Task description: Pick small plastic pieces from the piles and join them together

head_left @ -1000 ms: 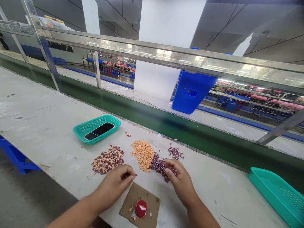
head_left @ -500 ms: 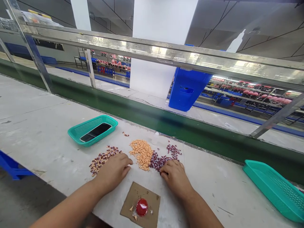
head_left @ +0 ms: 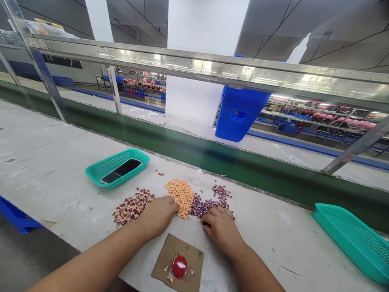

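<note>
My left hand [head_left: 161, 215] has its fingers bent together at the near left edge of a pile of small orange pieces [head_left: 180, 191]. Whatever its fingertips hold, if anything, is hidden. Behind its wrist lies a heap of two-coloured orange and dark purple pieces [head_left: 132, 207]. Curled at the near edge of the dark purple pieces [head_left: 199, 207] is my right hand [head_left: 221, 227]; its fingertips are too covered to show a piece. Between my forearms, a round red lid-like dish [head_left: 179, 266] sits on a brown cardboard square [head_left: 162, 261], a few orange bits beside it.
A green basket [head_left: 94, 180] holding a phone [head_left: 121, 170] stands at the left. Another green basket [head_left: 343, 239] is at the right. Beyond the table runs a green belt [head_left: 170, 148] under a metal rail [head_left: 182, 61]. A blue bin [head_left: 238, 115] stands past it.
My left hand has moved right, from beside the two-coloured heap to the edge of the orange pile. My right hand has shifted slightly left and stays by the purple pieces.
</note>
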Demonstrator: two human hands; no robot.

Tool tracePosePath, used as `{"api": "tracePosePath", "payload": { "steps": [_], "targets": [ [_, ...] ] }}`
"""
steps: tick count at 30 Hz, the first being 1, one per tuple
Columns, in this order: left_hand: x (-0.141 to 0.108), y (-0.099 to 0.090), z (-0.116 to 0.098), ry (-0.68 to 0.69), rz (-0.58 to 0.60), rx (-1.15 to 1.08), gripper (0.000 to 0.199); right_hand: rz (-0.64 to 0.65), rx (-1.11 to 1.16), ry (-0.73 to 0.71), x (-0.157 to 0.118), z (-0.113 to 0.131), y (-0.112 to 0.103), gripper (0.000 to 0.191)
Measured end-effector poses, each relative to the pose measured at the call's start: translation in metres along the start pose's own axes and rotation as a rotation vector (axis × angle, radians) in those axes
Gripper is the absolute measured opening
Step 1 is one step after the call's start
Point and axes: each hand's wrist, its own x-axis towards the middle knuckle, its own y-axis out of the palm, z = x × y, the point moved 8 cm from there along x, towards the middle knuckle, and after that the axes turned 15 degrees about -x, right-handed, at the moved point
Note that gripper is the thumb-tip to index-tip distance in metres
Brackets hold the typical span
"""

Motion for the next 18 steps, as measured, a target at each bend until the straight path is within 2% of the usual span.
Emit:
{"api": "tracePosePath", "payload": {
  "steps": [6, 10, 16, 18],
  "targets": [
    [0.012, 0.016, -0.001, 0.033, 0.054, 0.060, 0.023, 0.001, 0.093, 0.028, 0.002, -0.001, 0.003, 0.014],
    [0.012, 0.013, -0.004, 0.052, 0.062, 0.068, 0.021, -0.026, 0.220, 0.053, 0.001, 0.000, -0.001, 0.013],
    [-0.005, -0.002, -0.027, 0.057, 0.034, -0.036, 0.019, 0.006, 0.555, 0.027, -0.003, 0.017, -0.005, 0.009],
    [-0.011, 0.000, -0.036, 0.058, 0.037, -0.081, 0.017, 0.054, 0.800, -0.004, -0.006, 0.027, -0.003, 0.014]
  ]
}}
